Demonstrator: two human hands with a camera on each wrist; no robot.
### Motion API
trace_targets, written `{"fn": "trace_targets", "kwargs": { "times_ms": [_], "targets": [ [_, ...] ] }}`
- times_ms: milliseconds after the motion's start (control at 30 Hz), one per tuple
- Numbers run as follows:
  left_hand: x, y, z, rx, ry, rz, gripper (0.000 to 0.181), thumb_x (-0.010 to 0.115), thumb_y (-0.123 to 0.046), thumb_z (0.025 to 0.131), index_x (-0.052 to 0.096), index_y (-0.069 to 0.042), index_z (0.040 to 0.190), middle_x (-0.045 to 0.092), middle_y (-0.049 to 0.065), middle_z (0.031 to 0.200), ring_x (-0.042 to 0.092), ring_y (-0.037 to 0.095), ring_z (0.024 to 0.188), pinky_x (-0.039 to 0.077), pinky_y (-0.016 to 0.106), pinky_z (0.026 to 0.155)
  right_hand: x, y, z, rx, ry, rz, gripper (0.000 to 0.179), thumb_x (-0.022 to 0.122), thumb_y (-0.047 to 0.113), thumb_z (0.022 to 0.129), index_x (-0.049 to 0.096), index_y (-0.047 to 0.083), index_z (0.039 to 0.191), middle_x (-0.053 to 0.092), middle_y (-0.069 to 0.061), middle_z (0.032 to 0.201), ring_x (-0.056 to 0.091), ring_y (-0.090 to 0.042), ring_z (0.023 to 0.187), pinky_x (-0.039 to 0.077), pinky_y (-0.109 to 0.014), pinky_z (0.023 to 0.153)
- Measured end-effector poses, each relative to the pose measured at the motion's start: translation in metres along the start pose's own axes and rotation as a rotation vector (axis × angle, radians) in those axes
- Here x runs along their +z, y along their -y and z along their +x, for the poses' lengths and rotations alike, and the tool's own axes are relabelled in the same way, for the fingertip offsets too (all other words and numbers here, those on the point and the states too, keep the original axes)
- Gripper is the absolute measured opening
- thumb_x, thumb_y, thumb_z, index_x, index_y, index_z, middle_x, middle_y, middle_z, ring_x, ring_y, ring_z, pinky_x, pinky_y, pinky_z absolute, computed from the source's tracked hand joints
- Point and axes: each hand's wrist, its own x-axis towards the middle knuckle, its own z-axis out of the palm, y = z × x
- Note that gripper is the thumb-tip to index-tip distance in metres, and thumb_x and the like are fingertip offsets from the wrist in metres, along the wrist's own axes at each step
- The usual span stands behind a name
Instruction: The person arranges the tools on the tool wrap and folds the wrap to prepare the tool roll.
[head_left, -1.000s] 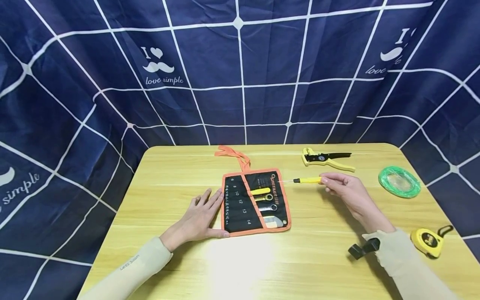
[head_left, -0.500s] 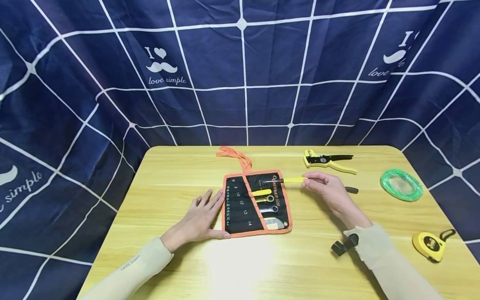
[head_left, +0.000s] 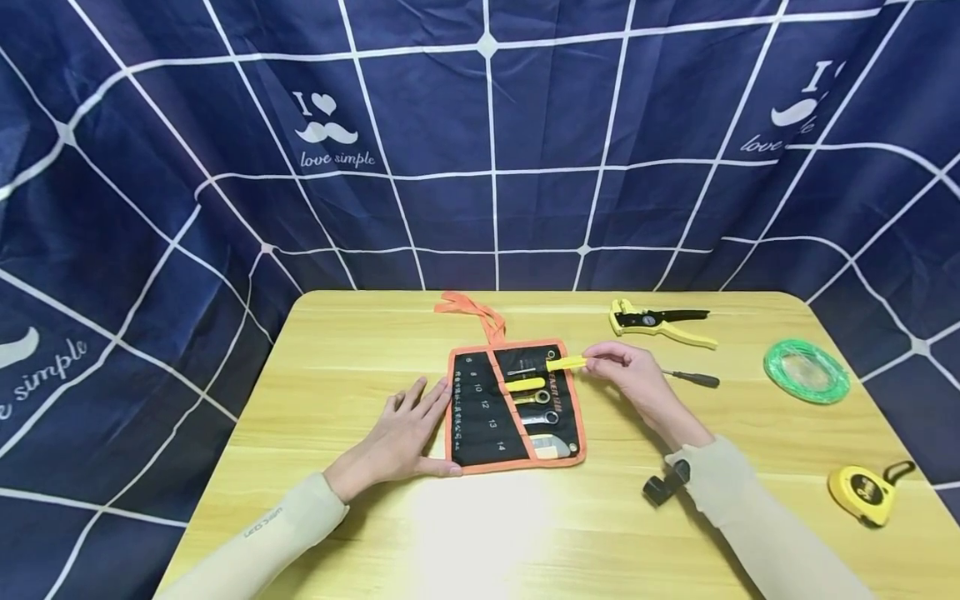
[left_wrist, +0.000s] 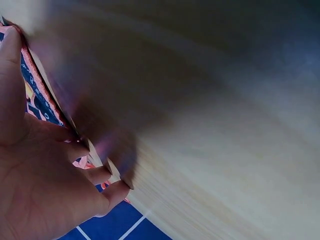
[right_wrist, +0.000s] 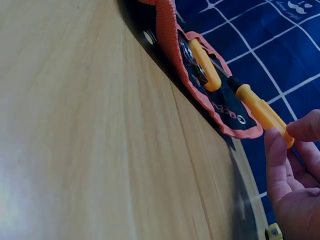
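A black tool pouch with orange trim lies flat on the wooden table. My left hand rests at its left edge, fingers straight and spread, the thumb along the lower corner. Between thumb and fingertips, my right hand pinches the handle end of a yellow screwdriver. Its shaft points left over the top slot of the pouch; the right wrist view shows the yellow handle above the fabric. Below it in the pouch sit another yellow handle, two wrenches and a pale-handled tool.
Behind the right hand lies a dark-handled screwdriver. Yellow-and-black wire strippers lie farther back, with a green coil and a yellow tape measure to the right. Orange ties trail from the pouch toward the back edge.
My right hand has moved left, carrying the yellow screwdriver from beside the pouch to over its top slot. The dark-handled screwdriver behind it has come into view. My left hand stays in place.
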Motion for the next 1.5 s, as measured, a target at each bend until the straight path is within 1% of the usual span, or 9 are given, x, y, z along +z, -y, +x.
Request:
{"fn": "trace_targets", "kwargs": {
  "times_ms": [200, 433, 567, 667, 900, 1033, 1167, 1267, 1500],
  "targets": [
    [0.000, 0.000, 0.000, 0.001, -0.001, -0.003, 0.122, 0.074, -0.075, 0.091, 0.027, 0.004, 0.171, 0.024, 0.020, 0.178, 0.021, 0.052, 0.160, 0.031, 0.073, 0.115, 0.009, -0.001, 0.004, 0.005, 0.004, -0.068, 0.029, 0.073, 0.005, 0.104, 0.071, -0.014, 0.126, 0.080, -0.010, 0.108, 0.074, -0.012, 0.098, 0.057, -0.026, 0.091],
    [0.000, -0.001, 0.000, -0.014, 0.009, 0.003, 0.123, 0.074, -0.076, 0.091, 0.027, 0.004, 0.171, 0.023, 0.019, 0.178, 0.021, 0.051, 0.161, 0.029, 0.074, 0.117, 0.019, -0.004, 0.008, 0.030, 0.042, -0.137, 0.029, 0.072, 0.006, 0.106, 0.073, -0.012, 0.128, 0.079, -0.019, 0.115, 0.076, -0.012, 0.099, 0.058, -0.024, 0.088],
    [0.000, 0.000, 0.001, -0.016, 0.011, 0.009, 0.123, 0.074, -0.076, 0.091, 0.026, 0.003, 0.171, 0.023, 0.018, 0.178, 0.020, 0.050, 0.161, 0.029, 0.073, 0.117, 0.025, -0.003, 0.012, 0.051, 0.023, -0.178, 0.026, 0.071, 0.006, 0.106, 0.075, -0.009, 0.126, 0.080, -0.016, 0.114, 0.076, -0.009, 0.097, 0.058, -0.021, 0.083],
    [0.000, 0.000, 0.001, -0.019, 0.014, 0.005, 0.122, 0.074, -0.076, 0.091, 0.026, 0.003, 0.171, 0.023, 0.018, 0.178, 0.019, 0.050, 0.162, 0.029, 0.073, 0.117, 0.029, -0.001, 0.016, 0.040, 0.031, -0.202, 0.025, 0.071, 0.006, 0.106, 0.076, -0.009, 0.126, 0.080, -0.015, 0.114, 0.076, -0.009, 0.096, 0.057, -0.021, 0.083],
    [0.000, 0.000, 0.000, -0.025, 0.016, 0.006, 0.121, 0.075, -0.075, 0.091, 0.028, 0.003, 0.171, 0.023, 0.019, 0.178, 0.020, 0.050, 0.162, 0.029, 0.074, 0.117, 0.038, 0.001, 0.023, 0.012, 0.077, -0.218, 0.025, 0.070, 0.001, 0.106, 0.073, -0.013, 0.126, 0.079, -0.023, 0.112, 0.077, -0.012, 0.096, 0.057, -0.021, 0.085],
    [-0.001, 0.000, -0.001, -0.020, 0.012, -0.003, 0.121, 0.075, -0.074, 0.091, 0.028, 0.003, 0.171, 0.023, 0.019, 0.178, 0.019, 0.050, 0.162, 0.029, 0.073, 0.117, 0.042, 0.001, 0.025, 0.014, 0.062, -0.296, 0.023, 0.075, 0.008, 0.105, 0.078, -0.006, 0.123, 0.079, -0.018, 0.118, 0.072, -0.013, 0.104, 0.054, -0.021, 0.088],
    [0.000, -0.001, 0.000, -0.019, 0.013, -0.007, 0.121, 0.075, -0.074, 0.091, 0.027, 0.003, 0.171, 0.023, 0.019, 0.178, 0.019, 0.050, 0.162, 0.028, 0.073, 0.117, 0.043, 0.003, 0.026, 0.024, 0.056, -0.348, 0.023, 0.078, 0.014, 0.104, 0.082, -0.001, 0.120, 0.078, -0.015, 0.124, 0.069, -0.022, 0.114, 0.051, -0.025, 0.093],
    [0.000, -0.001, 0.000, -0.019, 0.013, -0.004, 0.121, 0.075, -0.075, 0.091, 0.028, 0.003, 0.171, 0.023, 0.019, 0.178, 0.019, 0.050, 0.161, 0.029, 0.073, 0.117, 0.045, 0.003, 0.026, 0.025, 0.067, -0.345, 0.022, 0.079, 0.015, 0.103, 0.082, 0.000, 0.119, 0.079, -0.013, 0.121, 0.069, -0.022, 0.110, 0.051, -0.027, 0.091],
    [0.002, 0.001, 0.000, -0.020, 0.011, -0.008, 0.121, 0.074, -0.075, 0.091, 0.027, 0.003, 0.171, 0.023, 0.019, 0.178, 0.019, 0.050, 0.162, 0.028, 0.074, 0.117, 0.056, 0.001, 0.028, 0.017, 0.078, -0.344, 0.021, 0.083, 0.017, 0.100, 0.083, 0.004, 0.116, 0.080, -0.005, 0.104, 0.067, -0.016, 0.091, 0.051, -0.027, 0.076]
  ]
}}
